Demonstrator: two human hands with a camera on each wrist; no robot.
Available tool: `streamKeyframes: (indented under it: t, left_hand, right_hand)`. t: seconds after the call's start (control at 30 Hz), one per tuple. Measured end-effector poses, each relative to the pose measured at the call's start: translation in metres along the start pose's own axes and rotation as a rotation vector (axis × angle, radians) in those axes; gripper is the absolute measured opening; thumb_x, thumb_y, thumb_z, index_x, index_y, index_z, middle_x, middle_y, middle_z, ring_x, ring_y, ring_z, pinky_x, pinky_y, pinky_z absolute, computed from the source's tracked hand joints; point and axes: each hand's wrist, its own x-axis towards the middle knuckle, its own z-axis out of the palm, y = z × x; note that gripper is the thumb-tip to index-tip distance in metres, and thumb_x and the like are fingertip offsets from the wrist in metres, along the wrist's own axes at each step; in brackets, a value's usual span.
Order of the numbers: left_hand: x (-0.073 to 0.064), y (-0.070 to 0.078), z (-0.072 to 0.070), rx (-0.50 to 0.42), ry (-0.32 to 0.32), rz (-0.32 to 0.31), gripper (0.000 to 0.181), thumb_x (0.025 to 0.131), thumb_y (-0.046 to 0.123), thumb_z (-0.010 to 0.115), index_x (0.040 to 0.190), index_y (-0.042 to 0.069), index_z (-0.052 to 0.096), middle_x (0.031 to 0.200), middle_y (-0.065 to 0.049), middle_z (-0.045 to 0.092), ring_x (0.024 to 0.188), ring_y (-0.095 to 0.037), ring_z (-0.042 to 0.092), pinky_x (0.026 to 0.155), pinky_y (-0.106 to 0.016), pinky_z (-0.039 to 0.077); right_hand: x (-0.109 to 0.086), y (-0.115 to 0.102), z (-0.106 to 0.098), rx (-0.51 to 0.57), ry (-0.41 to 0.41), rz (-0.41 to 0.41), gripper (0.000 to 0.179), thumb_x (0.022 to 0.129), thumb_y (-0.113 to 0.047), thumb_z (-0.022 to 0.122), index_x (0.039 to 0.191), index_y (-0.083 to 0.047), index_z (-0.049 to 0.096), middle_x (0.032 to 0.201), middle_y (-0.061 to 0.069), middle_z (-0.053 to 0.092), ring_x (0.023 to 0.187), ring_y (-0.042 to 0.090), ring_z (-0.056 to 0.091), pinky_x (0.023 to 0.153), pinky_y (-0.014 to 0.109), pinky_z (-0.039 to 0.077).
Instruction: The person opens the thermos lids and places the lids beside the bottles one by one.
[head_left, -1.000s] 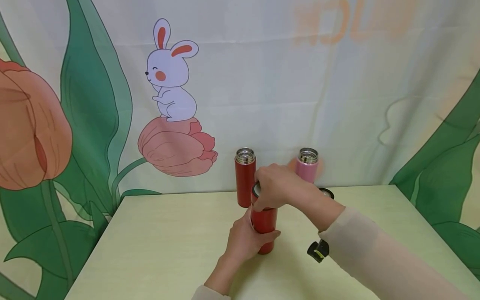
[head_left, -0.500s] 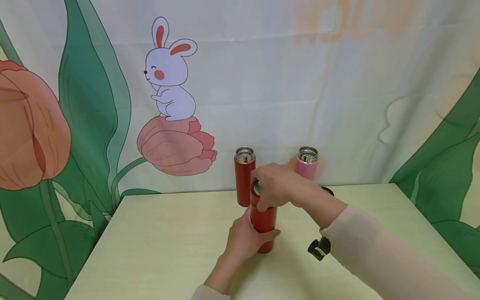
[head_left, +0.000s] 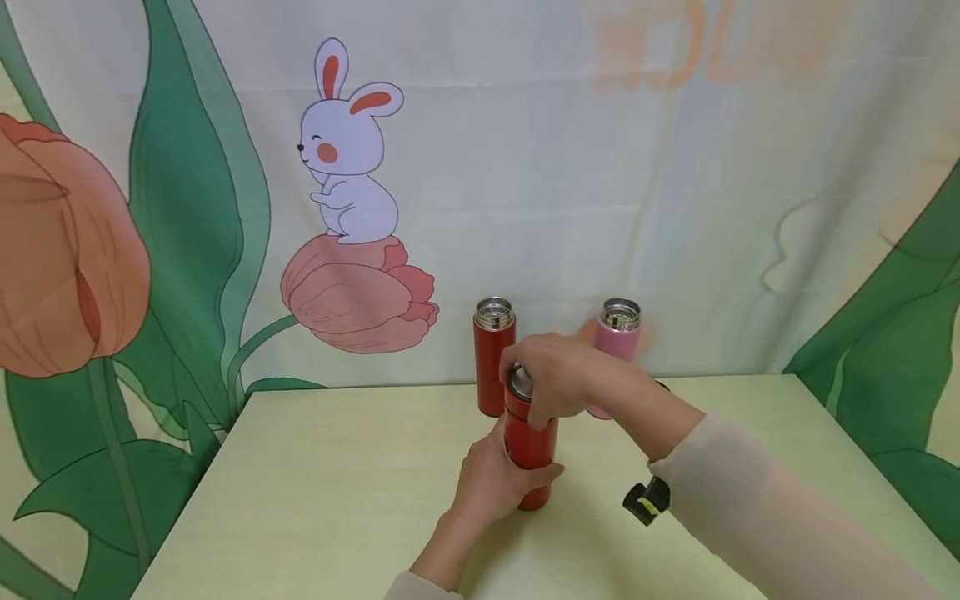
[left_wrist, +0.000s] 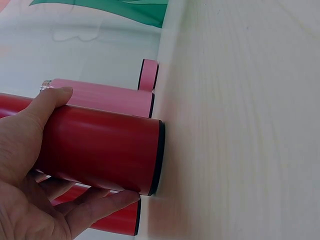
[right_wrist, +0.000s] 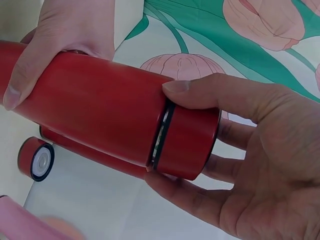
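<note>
An upright red thermos bottle (head_left: 531, 450) stands at the middle of the table, its black base on the tabletop in the left wrist view. My left hand (head_left: 489, 482) grips its lower body, thumb on one side and fingers on the other. Over the top, my right hand (head_left: 564, 377) holds the red lid (right_wrist: 187, 142) between thumb and fingers. A thin gap with a bit of silver thread shows between lid and body in the right wrist view. Behind stand a second red thermos (head_left: 492, 362) and a pink thermos (head_left: 617, 337), both without lids, their steel mouths showing.
A loose red lid (right_wrist: 35, 159) lies by the second red bottle, its white inside showing. Beside the pink bottle is a pink lid (left_wrist: 148, 75). A printed cloth (head_left: 465, 167) hangs behind the table (head_left: 322, 492). A black device (head_left: 647, 500) is at my right wrist.
My right hand's fingers have shifted a little around the lid, and more of the lid's top shows. The left hand keeps its grip, and the bottle stays in place.
</note>
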Motion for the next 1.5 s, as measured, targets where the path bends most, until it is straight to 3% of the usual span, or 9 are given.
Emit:
streamKeyframes:
  t: [0.13, 0.23, 0.33, 0.43, 0.57, 0.77, 1.07, 1.23, 1.5]
  left_hand:
    - [-0.001, 0.0, 0.001, -0.004, -0.005, -0.001, 0.072, 0.079, 0.05, 0.086, 0.136, 0.026, 0.05, 0.123, 0.007, 0.069, 0.112, -0.017, 0.065, 0.095, -0.045, 0.056]
    - [-0.001, 0.001, 0.002, -0.005, -0.004, 0.002, 0.072, 0.079, 0.051, 0.086, 0.137, 0.027, 0.05, 0.123, 0.007, 0.069, 0.113, -0.017, 0.065, 0.094, -0.045, 0.056]
    - [-0.002, 0.001, 0.001, -0.001, 0.001, 0.0, 0.074, 0.078, 0.054, 0.086, 0.138, 0.026, 0.051, 0.122, 0.007, 0.069, 0.111, -0.016, 0.065, 0.092, -0.043, 0.056]
    - [-0.003, 0.0, 0.0, 0.001, 0.01, 0.017, 0.073, 0.078, 0.055, 0.085, 0.136, 0.024, 0.053, 0.121, 0.006, 0.071, 0.108, -0.017, 0.067, 0.09, -0.042, 0.056]
    - [-0.003, -0.001, -0.001, -0.002, 0.016, 0.027, 0.07, 0.079, 0.055, 0.084, 0.134, 0.024, 0.054, 0.119, 0.007, 0.071, 0.106, -0.016, 0.068, 0.091, -0.043, 0.056]
    - [-0.002, -0.003, -0.001, 0.0, 0.023, 0.029, 0.072, 0.078, 0.055, 0.085, 0.134, 0.023, 0.055, 0.118, 0.005, 0.073, 0.105, -0.017, 0.069, 0.091, -0.043, 0.056]
    - [-0.002, -0.002, -0.001, -0.01, 0.019, 0.033, 0.067, 0.078, 0.054, 0.086, 0.13, 0.023, 0.057, 0.114, 0.006, 0.073, 0.101, -0.013, 0.068, 0.089, -0.041, 0.055]
    - [-0.004, -0.001, 0.0, 0.002, 0.018, 0.044, 0.069, 0.078, 0.053, 0.086, 0.133, 0.024, 0.055, 0.117, 0.007, 0.072, 0.103, -0.013, 0.068, 0.09, -0.041, 0.056]
    - [-0.005, -0.004, -0.003, 0.016, 0.036, 0.039, 0.071, 0.078, 0.054, 0.086, 0.134, 0.025, 0.054, 0.118, 0.007, 0.071, 0.106, -0.014, 0.068, 0.092, -0.042, 0.055]
  right_hand:
    - [-0.002, 0.002, 0.001, 0.005, 0.003, 0.009, 0.061, 0.075, -0.009, 0.087, 0.13, -0.021, 0.063, 0.117, 0.002, 0.064, 0.11, 0.022, 0.059, 0.075, 0.036, 0.059]
    - [-0.004, 0.003, 0.001, -0.005, 0.011, 0.029, 0.068, 0.076, -0.022, 0.09, 0.137, -0.018, 0.059, 0.122, 0.003, 0.063, 0.113, 0.022, 0.059, 0.077, 0.035, 0.059]
    - [-0.005, 0.002, -0.001, -0.056, 0.021, 0.057, 0.064, 0.079, -0.043, 0.088, 0.129, -0.012, 0.061, 0.111, 0.003, 0.065, 0.104, 0.02, 0.061, 0.078, 0.034, 0.056]
    - [-0.004, -0.002, -0.004, -0.125, 0.033, 0.096, 0.06, 0.08, -0.059, 0.082, 0.11, -0.011, 0.063, 0.093, 0.001, 0.066, 0.091, 0.019, 0.062, 0.079, 0.038, 0.05]
    - [-0.002, -0.012, -0.005, -0.18, 0.04, 0.155, 0.058, 0.08, -0.069, 0.076, 0.092, -0.013, 0.065, 0.081, 0.0, 0.067, 0.082, 0.018, 0.063, 0.078, 0.041, 0.046]
    - [0.003, -0.02, -0.001, -0.181, 0.045, 0.169, 0.049, 0.085, -0.062, 0.076, 0.088, -0.014, 0.066, 0.078, 0.0, 0.068, 0.082, 0.018, 0.063, 0.069, 0.034, 0.051]
    - [0.006, -0.018, 0.005, -0.127, 0.053, 0.196, 0.031, 0.086, -0.042, 0.077, 0.086, -0.013, 0.067, 0.077, 0.001, 0.069, 0.074, 0.02, 0.065, 0.061, 0.033, 0.054]
    - [0.003, -0.016, 0.003, -0.048, 0.023, 0.223, 0.029, 0.085, -0.038, 0.078, 0.088, -0.011, 0.067, 0.081, 0.003, 0.069, 0.07, 0.021, 0.067, 0.048, 0.033, 0.056]
    - [0.006, -0.019, 0.002, -0.05, 0.006, 0.168, 0.032, 0.083, -0.035, 0.081, 0.095, -0.01, 0.065, 0.081, 0.004, 0.069, 0.069, 0.021, 0.068, 0.048, 0.032, 0.056]
